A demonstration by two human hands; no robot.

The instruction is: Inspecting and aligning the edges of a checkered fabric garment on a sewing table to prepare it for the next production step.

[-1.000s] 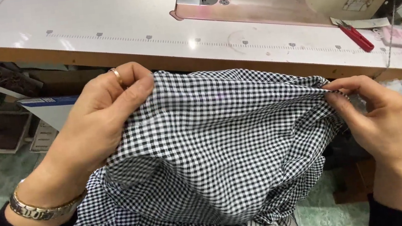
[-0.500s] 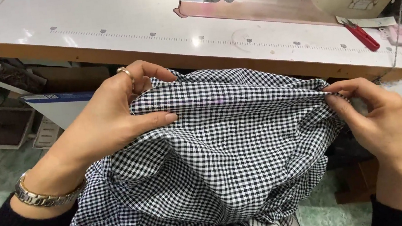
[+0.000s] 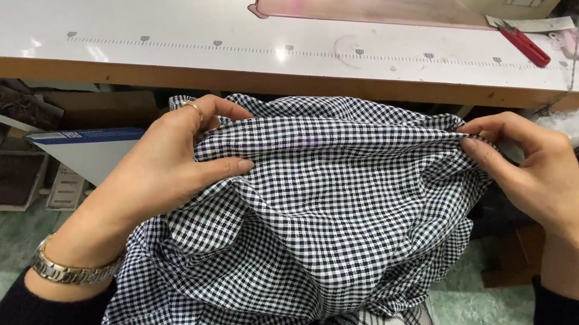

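Fabric: black-and-white checked cloth (image 3: 326,237) is bunched in the lap, below the sewing table's edge (image 3: 151,69).
Left hand (image 3: 161,172): curled over the top fold, thumb and fingers pinching it.
Right hand (image 3: 538,172): fingertips closed on the fold's other end.
Risk: the stretched fold may slip from either pinch, since loose cloth hangs heavy beneath.
Nearby: red snips (image 3: 524,44) lie well apart.

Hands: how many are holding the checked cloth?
2. The left hand grips the checked cloth at its upper left edge; the right hand pinches its right end. No other hands show.
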